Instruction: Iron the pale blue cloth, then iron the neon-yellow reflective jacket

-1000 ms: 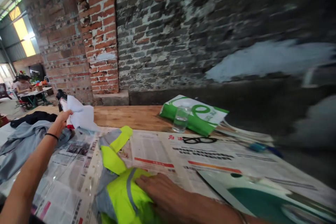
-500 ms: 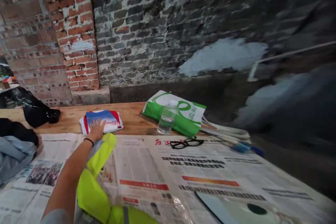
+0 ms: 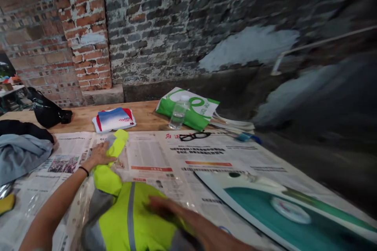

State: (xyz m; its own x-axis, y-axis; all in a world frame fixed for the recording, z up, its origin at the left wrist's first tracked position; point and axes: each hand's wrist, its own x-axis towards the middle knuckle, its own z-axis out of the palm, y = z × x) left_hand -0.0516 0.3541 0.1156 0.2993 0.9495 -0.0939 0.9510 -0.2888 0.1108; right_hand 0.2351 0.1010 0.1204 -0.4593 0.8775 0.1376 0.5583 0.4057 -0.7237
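Wall: rough grey and red brick (image 3: 165,27), behind everything on my table.
Table: brown wooden top (image 3: 144,110), its bare strip along the wall.
Paper: printed newspaper sheets (image 3: 147,157) covering the nearer part of the table.
Garment: fluorescent yellow and grey fabric garment (image 3: 147,219) with a grey stripe, crumpled on the newspaper in front of me, one narrow end reaching toward the wall.
Clothes: soft pale-grey cloth (image 3: 23,157) with black cloth (image 3: 20,128) behind it, on my left.
Shopping bag: green and white printed bag (image 3: 191,108), lying near the wall.
Iron: teal and white clothes iron (image 3: 265,204), right of the garment, apart from it.
Pouch: black strapped bag (image 3: 45,111), far left on bare wood.
Left hand: mine (image 3: 100,155), palm down at the garment's narrow end, fingers spread.
Right hand: mine (image 3: 165,206), on the garment's wide part; too blurred to tell whether my fingers grip.
Folded cloth: white, red and blue (image 3: 114,119), beyond my left hand.
Bottle: clear plastic (image 3: 178,115), standing before the shopping bag.
Glasses: black-framed (image 3: 194,136), on the newspaper.
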